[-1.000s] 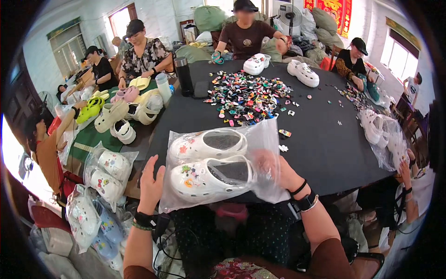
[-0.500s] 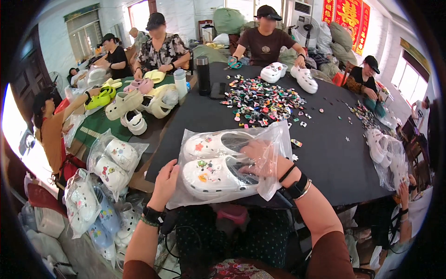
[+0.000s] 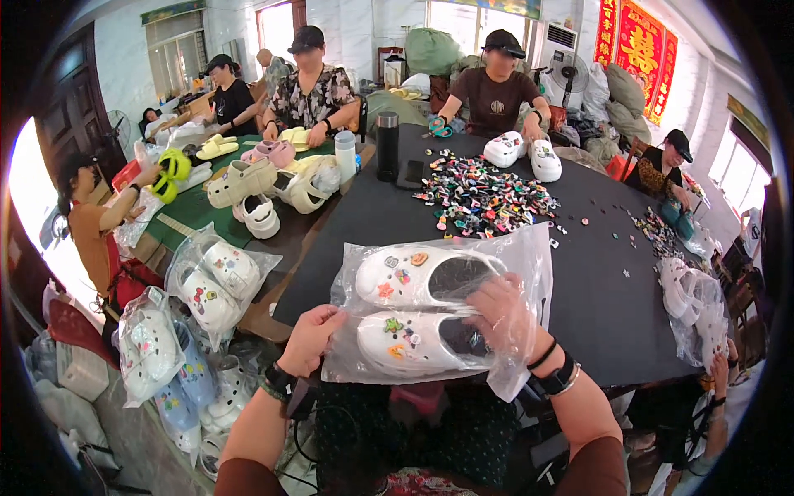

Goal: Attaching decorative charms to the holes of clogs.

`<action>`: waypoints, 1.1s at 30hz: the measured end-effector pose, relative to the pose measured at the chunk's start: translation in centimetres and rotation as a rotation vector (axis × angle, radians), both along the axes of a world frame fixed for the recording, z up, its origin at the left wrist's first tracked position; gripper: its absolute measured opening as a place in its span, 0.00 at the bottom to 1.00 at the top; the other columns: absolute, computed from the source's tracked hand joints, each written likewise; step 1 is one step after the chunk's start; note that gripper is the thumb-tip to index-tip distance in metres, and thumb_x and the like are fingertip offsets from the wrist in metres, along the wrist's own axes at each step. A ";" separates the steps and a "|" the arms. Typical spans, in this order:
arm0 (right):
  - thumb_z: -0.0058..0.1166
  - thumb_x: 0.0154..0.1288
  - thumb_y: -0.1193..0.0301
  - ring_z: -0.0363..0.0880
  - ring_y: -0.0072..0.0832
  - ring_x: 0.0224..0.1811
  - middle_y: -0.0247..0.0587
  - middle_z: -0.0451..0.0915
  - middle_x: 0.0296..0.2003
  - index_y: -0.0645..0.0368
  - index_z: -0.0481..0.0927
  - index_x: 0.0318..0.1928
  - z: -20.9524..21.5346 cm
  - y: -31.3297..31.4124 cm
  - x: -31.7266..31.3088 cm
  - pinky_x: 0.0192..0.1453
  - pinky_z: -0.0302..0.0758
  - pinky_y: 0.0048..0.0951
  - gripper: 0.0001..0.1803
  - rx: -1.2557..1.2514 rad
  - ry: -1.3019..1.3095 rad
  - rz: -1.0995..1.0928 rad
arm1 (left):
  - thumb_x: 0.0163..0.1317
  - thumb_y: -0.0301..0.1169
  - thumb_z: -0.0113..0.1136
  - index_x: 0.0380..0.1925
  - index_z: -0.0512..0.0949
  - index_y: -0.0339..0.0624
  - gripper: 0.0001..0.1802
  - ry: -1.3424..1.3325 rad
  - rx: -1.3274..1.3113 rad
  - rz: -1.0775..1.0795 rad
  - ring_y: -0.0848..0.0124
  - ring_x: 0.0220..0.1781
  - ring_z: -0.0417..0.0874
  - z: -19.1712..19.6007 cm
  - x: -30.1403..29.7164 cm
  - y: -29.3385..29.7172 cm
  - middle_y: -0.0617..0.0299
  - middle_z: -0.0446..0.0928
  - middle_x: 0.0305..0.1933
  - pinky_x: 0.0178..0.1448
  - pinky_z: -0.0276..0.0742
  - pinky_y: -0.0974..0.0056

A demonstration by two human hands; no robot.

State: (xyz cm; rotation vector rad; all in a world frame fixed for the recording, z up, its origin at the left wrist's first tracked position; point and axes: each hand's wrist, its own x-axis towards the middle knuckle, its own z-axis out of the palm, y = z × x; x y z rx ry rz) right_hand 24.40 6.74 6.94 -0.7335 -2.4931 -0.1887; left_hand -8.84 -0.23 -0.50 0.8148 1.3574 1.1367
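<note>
A pair of white clogs [image 3: 403, 339] with colourful charms on the toes lies side by side in a clear plastic bag [image 3: 538, 269], at the table's near edge. My right hand [image 3: 502, 312] reaches into the bag from its right end, fingers closed around the heel parts of the clogs; the fingertips are partly hidden. With thumb and fingers my left hand [image 3: 312, 341] pinches the bag's left edge, beside the toes. A heap of small, many-coloured shoe charms [image 3: 488, 194] is spread beyond the bag on the black table [image 3: 612, 306].
Bagged white clogs [image 3: 217, 285] and blue clogs [image 3: 180, 380] are piled at the left. A black bottle [image 3: 387, 147], a phone [image 3: 411, 174] and a white bottle [image 3: 345, 155] stand or lie farther back. Co-workers sit around; one handles white clogs [image 3: 546, 160], another a lime-green pair [image 3: 171, 175].
My left fingers, straight beside the bag before, now pinch its edge. The clogs sit farther into the bag toward its left end. The view has shifted slightly.
</note>
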 end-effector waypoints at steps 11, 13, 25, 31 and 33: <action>0.61 0.51 0.70 0.74 0.36 0.45 0.35 0.75 0.35 0.54 0.82 0.41 1.0 -3.5 5.3 0.62 0.61 0.49 0.13 -0.025 -0.045 -0.177 | 0.69 0.30 0.59 0.35 0.79 0.39 0.06 0.083 0.468 0.277 0.86 0.32 0.68 0.6 -2.1 0.9 0.75 0.75 0.31 0.37 0.63 0.77; 0.63 0.50 0.71 0.74 0.38 0.46 0.36 0.75 0.36 0.55 0.82 0.41 1.1 -3.9 5.8 0.62 0.62 0.50 0.15 -0.014 -0.019 -0.152 | 0.70 0.28 0.57 0.37 0.79 0.38 0.05 -0.004 0.485 0.286 0.84 0.35 0.71 1.1 -2.0 1.0 0.73 0.76 0.33 0.41 0.67 0.76; 0.60 0.45 0.77 0.73 0.40 0.42 0.39 0.75 0.36 0.61 0.79 0.37 3.4 -5.9 6.3 0.57 0.64 0.48 0.14 0.063 0.054 -0.086 | 0.71 0.40 0.56 0.55 0.77 0.34 0.22 -0.618 0.021 -0.050 0.69 0.58 0.79 3.3 -2.0 -0.1 0.57 0.78 0.57 0.64 0.73 0.64; 0.65 0.44 0.74 0.73 0.37 0.42 0.37 0.75 0.36 0.58 0.79 0.39 3.5 -6.0 7.0 0.58 0.64 0.46 0.17 -0.003 -0.007 -0.091 | 0.68 0.34 0.61 0.51 0.79 0.36 0.16 -0.323 0.102 0.015 0.69 0.47 0.84 3.1 -1.6 -0.1 0.58 0.82 0.48 0.52 0.81 0.64; 0.65 0.45 0.73 0.73 0.37 0.42 0.36 0.75 0.36 0.57 0.79 0.39 3.3 -6.1 6.7 0.58 0.64 0.46 0.17 -0.013 -0.020 -0.078 | 0.68 0.32 0.61 0.48 0.80 0.37 0.13 -0.308 0.196 0.113 0.69 0.44 0.84 3.3 -2.0 -0.1 0.58 0.83 0.47 0.49 0.82 0.63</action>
